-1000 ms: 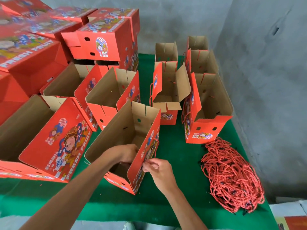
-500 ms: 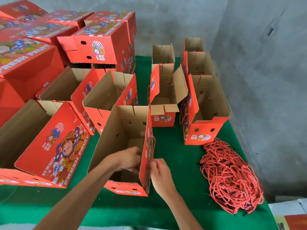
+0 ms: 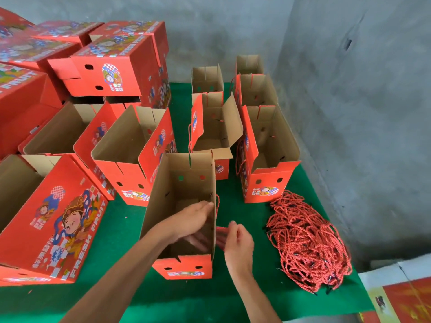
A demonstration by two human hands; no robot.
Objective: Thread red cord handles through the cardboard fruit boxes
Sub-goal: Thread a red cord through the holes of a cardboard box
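Several boxes (image 3: 270, 145) at the right of the green table (image 3: 245, 297) already fitted, judging by red cord loops hanging at their left outer walls; interiors bare of goods. Box in hand (image 3: 184, 206) standing upright at front centre, top flaps up, nothing inside but the left hand (image 3: 193, 221). Left hand reaching in with fingers extended flat against the inner face of the right wall, gripping nothing visible. Right hand (image 3: 238, 242) just outside that same wall, fingers loosely curled near a short red piece at the wall; whether actually pinching the cord, cannot tell, blurred. Red cord (image 3: 217, 203) looping down the outer right wall above the right hand, so one end apparently through; second end probably not yet secured.

Open boxes at left (image 3: 130, 145) showing punched holes and no cord: judged still to do. Closed boxes stacked at far left (image 3: 112, 66), handle status hidden. Large heap of loose cords (image 3: 307, 241) lying right of the box in hand, well stocked. Estimated progress: under half.
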